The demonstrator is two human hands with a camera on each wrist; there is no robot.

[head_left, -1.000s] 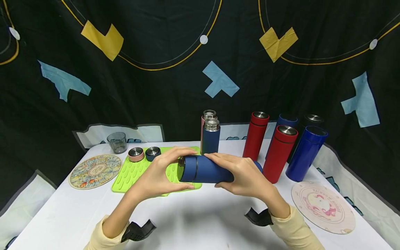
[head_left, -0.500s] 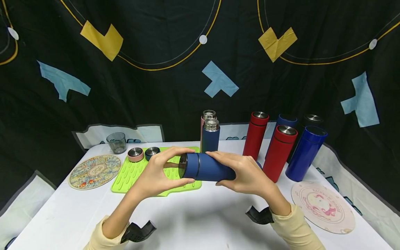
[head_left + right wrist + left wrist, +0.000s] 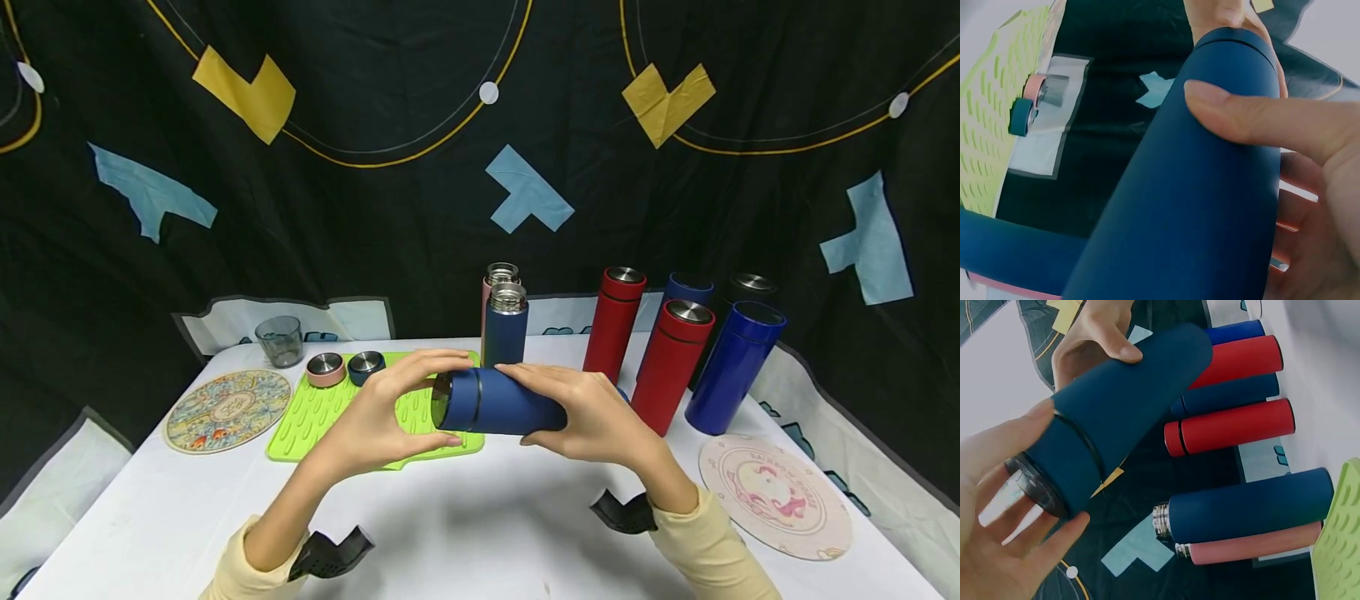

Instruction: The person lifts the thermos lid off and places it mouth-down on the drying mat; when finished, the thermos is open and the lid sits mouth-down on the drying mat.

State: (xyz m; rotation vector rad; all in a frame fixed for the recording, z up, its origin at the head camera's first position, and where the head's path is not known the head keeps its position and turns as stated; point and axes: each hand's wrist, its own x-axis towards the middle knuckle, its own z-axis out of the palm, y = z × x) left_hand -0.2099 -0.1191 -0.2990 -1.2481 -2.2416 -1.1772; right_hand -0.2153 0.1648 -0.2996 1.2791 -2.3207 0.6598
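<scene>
A blue thermos [image 3: 517, 402] lies almost level in the air between both hands, its lid end [image 3: 455, 400] toward the left. My right hand [image 3: 592, 412] grips the body, thumb on one side and fingers on the other. At the opposite end, my left hand [image 3: 375, 417] curves round the lid; in the left wrist view its thumb [image 3: 1038, 419] and a fingertip [image 3: 1082, 522] are at the lid's edges. The lid's shiny dark end faces the left palm. A thin black ring marks the seam between lid and body. The thermos's base is hidden behind the right hand.
Behind stand a lidless navy bottle [image 3: 506, 329] and a lidless pink bottle [image 3: 501, 273]. A green mat [image 3: 300, 433] bears a pink lid [image 3: 326, 370] and a navy lid [image 3: 366, 367]. Red flasks [image 3: 673, 362] and blue flasks [image 3: 735, 367] stand right, near a pink round mat [image 3: 772, 500].
The thermos has tilted slightly, its lid end rising a little and shifting slightly to the right. Both hands stay around it.
</scene>
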